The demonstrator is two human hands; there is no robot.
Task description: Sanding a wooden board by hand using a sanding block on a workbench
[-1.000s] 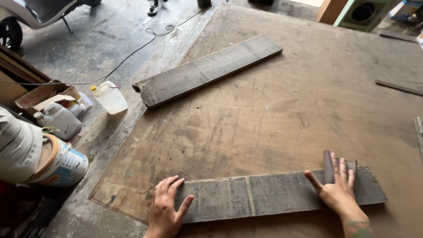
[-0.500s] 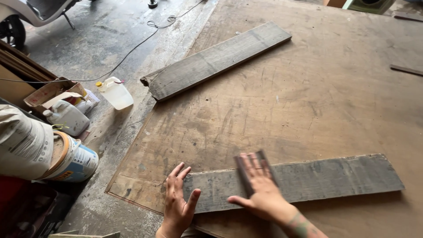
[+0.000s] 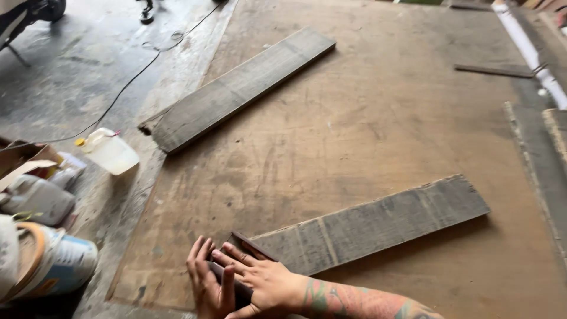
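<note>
1. Plank (image 3: 378,224) of grey, weathered wood lies flat in the lower middle of the frame, slanting from the lower left up toward the right; its surface is dull and streaked, with faint pale cross marks and a rough, chipped right end.
2. At far left, a paint bucket (image 3: 56,263) lies on its side on the concrete floor (image 3: 71,82), with two white plastic jugs (image 3: 109,152) above it and a black cable (image 3: 127,82) running toward the upper left.
3. At the bottom, left of centre, the left hand (image 3: 209,283) lies flat with fingers spread, pressing down at the plank's near end; it grasps nothing.
4. Just to its right, the right hand (image 3: 266,280) lies open, palm down, on a dark sanding block (image 3: 251,245) that sits on the plank's left end; the fingers are stretched over the block rather than curled around it. A tattooed forearm runs off to the lower right.
5. Beneath it all is a large brown plywood sheet (image 3: 366,118), scuffed and stained.
6. In the upper middle, a second grey plank (image 3: 236,88) lies on the sheet's left edge, well apart from the first.
7. At far right are more boards (image 3: 534,153) and a white pipe (image 3: 525,44).
</note>
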